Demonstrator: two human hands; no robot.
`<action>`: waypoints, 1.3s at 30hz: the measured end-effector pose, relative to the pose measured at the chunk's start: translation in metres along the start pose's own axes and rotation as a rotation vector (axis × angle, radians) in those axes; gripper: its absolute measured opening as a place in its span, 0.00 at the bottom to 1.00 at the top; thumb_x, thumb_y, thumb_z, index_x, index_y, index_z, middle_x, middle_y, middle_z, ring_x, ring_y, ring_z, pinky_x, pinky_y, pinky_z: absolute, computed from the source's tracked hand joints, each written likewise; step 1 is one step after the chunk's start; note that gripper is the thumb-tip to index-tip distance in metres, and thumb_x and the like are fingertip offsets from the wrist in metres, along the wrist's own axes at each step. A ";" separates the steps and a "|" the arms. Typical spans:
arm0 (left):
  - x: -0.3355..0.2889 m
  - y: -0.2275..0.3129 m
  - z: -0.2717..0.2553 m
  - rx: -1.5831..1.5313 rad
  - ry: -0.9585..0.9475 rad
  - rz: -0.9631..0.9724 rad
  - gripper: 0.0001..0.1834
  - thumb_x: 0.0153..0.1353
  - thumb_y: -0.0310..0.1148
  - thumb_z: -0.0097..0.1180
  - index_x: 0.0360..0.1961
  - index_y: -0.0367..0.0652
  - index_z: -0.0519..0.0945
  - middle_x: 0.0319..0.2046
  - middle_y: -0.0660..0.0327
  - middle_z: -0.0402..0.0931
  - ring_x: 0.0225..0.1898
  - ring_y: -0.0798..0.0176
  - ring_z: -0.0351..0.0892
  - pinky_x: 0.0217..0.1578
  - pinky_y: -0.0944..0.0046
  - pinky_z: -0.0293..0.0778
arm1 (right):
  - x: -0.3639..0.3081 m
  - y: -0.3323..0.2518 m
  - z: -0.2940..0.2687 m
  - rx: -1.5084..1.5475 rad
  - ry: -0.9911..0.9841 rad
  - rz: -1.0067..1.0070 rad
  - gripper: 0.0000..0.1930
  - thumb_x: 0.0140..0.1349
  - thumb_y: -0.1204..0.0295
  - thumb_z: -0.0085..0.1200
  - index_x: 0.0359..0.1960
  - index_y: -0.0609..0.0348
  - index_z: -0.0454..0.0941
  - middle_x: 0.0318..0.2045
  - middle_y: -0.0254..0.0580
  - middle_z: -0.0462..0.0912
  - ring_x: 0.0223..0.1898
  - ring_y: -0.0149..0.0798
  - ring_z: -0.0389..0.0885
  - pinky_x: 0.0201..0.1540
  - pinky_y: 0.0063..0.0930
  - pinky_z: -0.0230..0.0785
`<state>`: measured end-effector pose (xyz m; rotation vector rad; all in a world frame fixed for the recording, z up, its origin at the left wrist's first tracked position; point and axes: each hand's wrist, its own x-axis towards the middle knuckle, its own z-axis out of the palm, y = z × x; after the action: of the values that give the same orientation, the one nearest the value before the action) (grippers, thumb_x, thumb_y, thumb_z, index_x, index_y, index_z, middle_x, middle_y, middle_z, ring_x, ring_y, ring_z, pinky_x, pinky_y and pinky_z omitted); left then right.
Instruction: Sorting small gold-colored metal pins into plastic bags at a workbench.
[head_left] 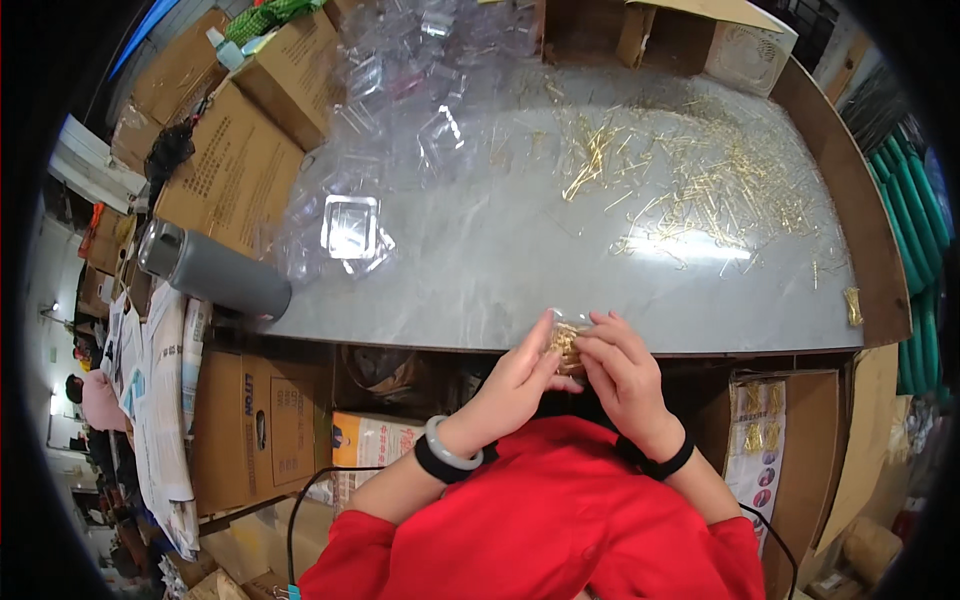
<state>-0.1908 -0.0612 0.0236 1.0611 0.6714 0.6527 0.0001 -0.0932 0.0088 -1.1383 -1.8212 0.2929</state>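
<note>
At the table's front edge, a small clear plastic box (568, 316) with thin gold-coloured metal hooks (566, 343) inside is between my hands. My left hand (512, 388) grips the box from the left, thumb and fingers around its side. From the right, my right hand (628, 378) bends its fingers against the box, fingertips over the gold pieces. Those fingers partly hide the box. A loose heap of similar gold hooks (740, 185) spreads over the right half of the table. To the far left lies a pile of clear plastic boxes (350, 228).
The grey tabletop (450, 290) has a cardboard wall (850, 170) along its right side. A small gold bundle (853, 306) lies by that wall. A grey bottle (225, 278) lies at the left edge near cardboard boxes (230, 165). Open cartons (665, 45) stand at the back.
</note>
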 end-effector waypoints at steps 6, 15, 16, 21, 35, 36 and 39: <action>0.028 -0.005 0.006 1.112 0.273 0.395 0.37 0.74 0.41 0.51 0.72 0.25 0.54 0.60 0.37 0.68 0.53 0.40 0.76 0.52 0.52 0.75 | 0.011 0.015 0.008 -0.022 0.103 0.064 0.09 0.64 0.80 0.59 0.45 0.62 0.80 0.46 0.46 0.82 0.56 0.55 0.81 0.64 0.51 0.71; 0.031 -0.016 0.003 1.542 0.239 0.488 0.54 0.64 0.54 0.60 0.74 0.26 0.47 0.74 0.37 0.49 0.75 0.35 0.48 0.72 0.36 0.45 | 0.016 0.022 -0.004 -0.116 -0.040 0.038 0.16 0.59 0.81 0.61 0.50 0.62 0.77 0.49 0.48 0.79 0.54 0.56 0.80 0.62 0.48 0.73; 0.031 -0.016 0.003 1.514 0.230 0.483 0.53 0.65 0.53 0.60 0.75 0.27 0.47 0.75 0.38 0.47 0.76 0.35 0.46 0.72 0.36 0.44 | 0.017 0.022 -0.006 -0.059 -0.058 0.079 0.18 0.59 0.81 0.62 0.52 0.61 0.76 0.51 0.49 0.78 0.55 0.56 0.79 0.63 0.48 0.72; 0.033 -0.013 -0.001 1.443 0.166 0.476 0.49 0.66 0.50 0.59 0.76 0.32 0.49 0.76 0.41 0.45 0.78 0.39 0.44 0.73 0.36 0.42 | 0.022 0.025 -0.017 0.029 -0.074 0.047 0.29 0.57 0.78 0.65 0.61 0.60 0.69 0.56 0.52 0.75 0.60 0.58 0.75 0.68 0.50 0.65; 0.041 -0.013 -0.003 1.457 0.109 0.522 0.34 0.68 0.38 0.58 0.70 0.34 0.62 0.73 0.44 0.55 0.76 0.36 0.49 0.73 0.36 0.45 | -0.005 0.014 -0.023 -0.147 0.078 0.200 0.22 0.63 0.80 0.58 0.60 0.64 0.74 0.59 0.55 0.77 0.60 0.58 0.75 0.64 0.46 0.67; 0.041 -0.013 -0.002 1.455 0.111 0.532 0.34 0.67 0.38 0.58 0.70 0.34 0.63 0.73 0.44 0.56 0.75 0.36 0.49 0.73 0.36 0.45 | 0.002 0.016 -0.025 -0.198 0.120 0.217 0.22 0.62 0.82 0.57 0.59 0.63 0.74 0.54 0.55 0.78 0.53 0.58 0.78 0.56 0.42 0.72; 0.045 -0.003 -0.003 1.418 0.070 0.579 0.33 0.66 0.36 0.59 0.67 0.34 0.64 0.70 0.43 0.59 0.75 0.36 0.51 0.73 0.36 0.47 | 0.012 0.036 -0.033 -0.193 0.065 0.218 0.18 0.59 0.83 0.58 0.53 0.62 0.77 0.46 0.51 0.81 0.48 0.56 0.79 0.51 0.43 0.73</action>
<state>-0.1641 -0.0270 0.0123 2.6188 0.8951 0.6698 0.0454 -0.0721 0.0115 -1.4683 -1.6980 0.2055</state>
